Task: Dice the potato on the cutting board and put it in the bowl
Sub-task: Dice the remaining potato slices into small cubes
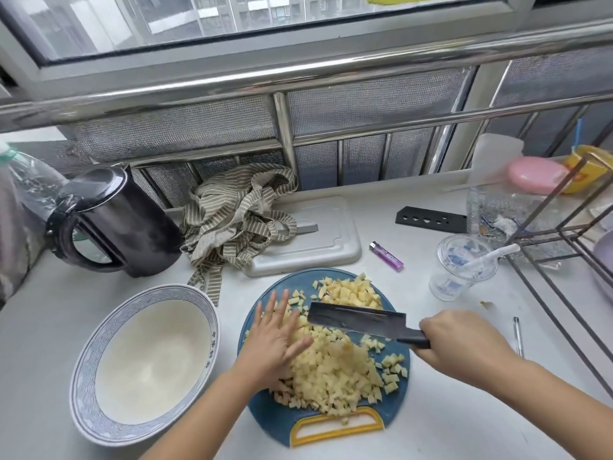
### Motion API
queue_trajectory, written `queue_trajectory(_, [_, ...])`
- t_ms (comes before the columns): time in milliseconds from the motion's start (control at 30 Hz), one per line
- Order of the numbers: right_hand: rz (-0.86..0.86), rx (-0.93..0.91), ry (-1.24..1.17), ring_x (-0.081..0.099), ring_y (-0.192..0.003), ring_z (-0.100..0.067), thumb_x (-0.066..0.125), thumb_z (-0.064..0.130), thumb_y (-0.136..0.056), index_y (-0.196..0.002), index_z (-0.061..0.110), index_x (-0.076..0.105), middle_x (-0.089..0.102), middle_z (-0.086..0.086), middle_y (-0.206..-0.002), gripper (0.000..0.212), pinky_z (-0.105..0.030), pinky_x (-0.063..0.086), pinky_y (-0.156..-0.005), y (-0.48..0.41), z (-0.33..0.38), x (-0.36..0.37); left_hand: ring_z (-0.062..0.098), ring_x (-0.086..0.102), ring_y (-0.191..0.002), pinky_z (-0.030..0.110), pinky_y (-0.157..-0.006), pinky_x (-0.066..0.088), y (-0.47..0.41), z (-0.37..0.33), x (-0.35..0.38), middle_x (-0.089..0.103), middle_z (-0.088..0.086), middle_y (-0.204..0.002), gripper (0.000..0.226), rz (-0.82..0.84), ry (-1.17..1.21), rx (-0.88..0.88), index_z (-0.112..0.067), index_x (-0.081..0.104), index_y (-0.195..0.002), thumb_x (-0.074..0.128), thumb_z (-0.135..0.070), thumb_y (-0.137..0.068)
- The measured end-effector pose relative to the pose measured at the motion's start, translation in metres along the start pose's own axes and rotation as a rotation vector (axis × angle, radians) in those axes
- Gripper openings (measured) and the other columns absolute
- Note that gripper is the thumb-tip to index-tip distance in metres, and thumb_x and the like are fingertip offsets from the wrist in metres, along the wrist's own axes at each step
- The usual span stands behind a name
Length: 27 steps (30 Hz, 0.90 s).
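A round blue cutting board (265, 416) with a yellow handle lies on the counter, covered with a heap of diced potato (335, 376). My left hand (275, 340) lies flat with straight fingers against the left side of the heap. My right hand (461, 343) grips the black handle of a dark cleaver (358, 320), whose blade is held above the board across the dice. A large white bowl (83, 370) with a blue patterned rim stands left of the board, with nothing in it.
A black kettle (122, 220) and a striped cloth (232, 220) sit behind the bowl. A white board (318, 247), a purple lighter (386, 256), a plastic cup (461, 267) and a wire rack (564, 234) stand behind and right. A pen (517, 333) lies by my right wrist.
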State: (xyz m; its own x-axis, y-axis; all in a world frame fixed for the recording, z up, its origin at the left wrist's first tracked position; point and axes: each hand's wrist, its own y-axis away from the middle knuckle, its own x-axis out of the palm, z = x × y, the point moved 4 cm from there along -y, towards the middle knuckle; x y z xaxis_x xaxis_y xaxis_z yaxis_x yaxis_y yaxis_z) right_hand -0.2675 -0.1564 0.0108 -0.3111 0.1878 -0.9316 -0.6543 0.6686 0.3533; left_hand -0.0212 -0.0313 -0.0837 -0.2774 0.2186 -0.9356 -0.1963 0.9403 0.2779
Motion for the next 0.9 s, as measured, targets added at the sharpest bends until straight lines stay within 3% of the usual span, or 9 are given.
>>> queue_trajectory(67, [-0.034, 0.048, -0.077, 0.059, -0.081, -0.020, 0.041, 0.056, -0.094, -0.072, 0.022, 0.045, 0.060, 0.003, -0.082, 0.040, -0.031, 0.035, -0.061, 0.003, -0.015, 0.003, 0.018, -0.026, -0.143, 0.026, -0.111, -0.024, 0.000, 0.006, -0.006, -0.019, -0.003, -0.155, 0.113, -0.101, 0.113, -0.023, -0.024, 0.019, -0.151, -0.023, -0.085, -0.067])
queue_trajectory(133, [-0.032, 0.081, -0.202, 0.052, -0.073, -0.016, 0.046, 0.059, -0.091, -0.064, 0.023, 0.042, 0.050, 0.005, -0.068, 0.045, -0.030, 0.036, -0.061, 0.004, -0.026, 0.012, 0.020, 0.006, -0.148, 0.028, -0.118, 0.000, 0.002, 0.011, -0.017, 0.021, 0.002, -0.157, 0.073, -0.296, 0.258, -0.055, -0.015, 0.054, -0.136, 0.018, -0.064, -0.096])
queue_trajectory(200, [-0.032, 0.117, -0.377, 0.052, -0.070, -0.016, 0.053, 0.056, -0.089, -0.065, 0.023, 0.045, 0.050, 0.003, -0.064, 0.041, -0.029, 0.038, -0.060, 0.005, -0.034, 0.024, 0.023, 0.032, -0.140, 0.034, -0.116, 0.023, 0.002, 0.015, -0.026, 0.053, 0.006, -0.139, 0.025, -0.474, 0.328, -0.100, -0.011, 0.072, -0.112, 0.058, -0.025, -0.096])
queue_trajectory(267, [-0.053, 0.171, -0.537, 0.052, -0.066, -0.016, 0.057, 0.049, -0.090, -0.068, 0.020, 0.045, 0.051, 0.003, -0.064, 0.038, -0.027, 0.035, -0.057, 0.005, -0.039, 0.040, 0.022, 0.042, -0.131, 0.031, -0.111, 0.029, 0.000, 0.011, -0.035, 0.063, 0.004, -0.126, 0.012, -0.547, 0.367, -0.143, -0.011, 0.077, -0.097, 0.070, -0.014, -0.087])
queue_trajectory(467, [-0.098, 0.287, -0.642, 0.050, -0.064, -0.018, 0.055, 0.043, -0.093, -0.068, 0.024, 0.036, 0.049, 0.005, -0.063, 0.036, -0.021, 0.032, -0.052, 0.008, -0.046, 0.091, 0.013, 0.044, -0.121, 0.016, -0.099, 0.024, 0.000, -0.011, -0.042, 0.057, -0.005, -0.119, 0.013, -0.527, 0.499, -0.221, -0.021, 0.066, -0.077, 0.076, -0.028, -0.081])
queue_trajectory(533, [-0.082, 0.293, -0.669, 0.050, -0.065, -0.020, 0.054, 0.044, -0.094, -0.071, 0.024, 0.037, 0.048, 0.005, -0.063, 0.035, -0.022, 0.034, -0.053, 0.007, -0.044, 0.104, 0.013, 0.036, -0.130, 0.024, -0.107, 0.024, -0.003, -0.016, -0.034, 0.048, -0.003, -0.132, 0.025, -0.445, 0.496, -0.266, -0.023, 0.065, -0.101, 0.066, -0.042, -0.086])
queue_trajectory(633, [-0.091, 0.296, -0.735, 0.053, -0.069, -0.023, 0.049, 0.050, -0.095, -0.078, 0.024, 0.040, 0.054, 0.002, -0.068, 0.032, -0.026, 0.040, -0.059, 0.005, -0.035, 0.114, 0.019, 0.017, -0.144, 0.036, -0.118, 0.016, 0.004, -0.012, -0.018, 0.027, 0.006, -0.153, 0.058, -0.377, 0.466, -0.397, -0.018, 0.041, -0.142, 0.048, -0.050, -0.095])
queue_trajectory(767, [-0.146, 0.267, -0.872, 0.051, -0.064, -0.018, 0.043, 0.050, -0.097, -0.069, 0.032, 0.034, 0.052, 0.005, -0.065, 0.035, -0.022, 0.033, -0.051, -0.010, -0.027, 0.105, 0.022, 0.006, -0.147, 0.040, -0.120, 0.008, 0.028, -0.002, 0.000, 0.012, 0.010, -0.160, 0.065, -0.424, 0.474, -0.536, -0.014, 0.021, -0.152, 0.038, -0.047, -0.099])
queue_trajectory(900, [-0.130, 0.256, -0.941, 0.054, -0.067, -0.022, 0.037, 0.051, -0.099, -0.067, 0.018, 0.044, 0.055, -0.002, -0.066, 0.046, -0.032, 0.035, -0.055, -0.030, -0.025, 0.101, 0.024, -0.001, -0.149, 0.040, -0.120, 0.000, 0.046, 0.004, 0.022, 0.004, 0.009, -0.162, 0.069, -0.361, 0.506, -0.645, -0.015, 0.009, -0.154, 0.030, -0.050, -0.099])
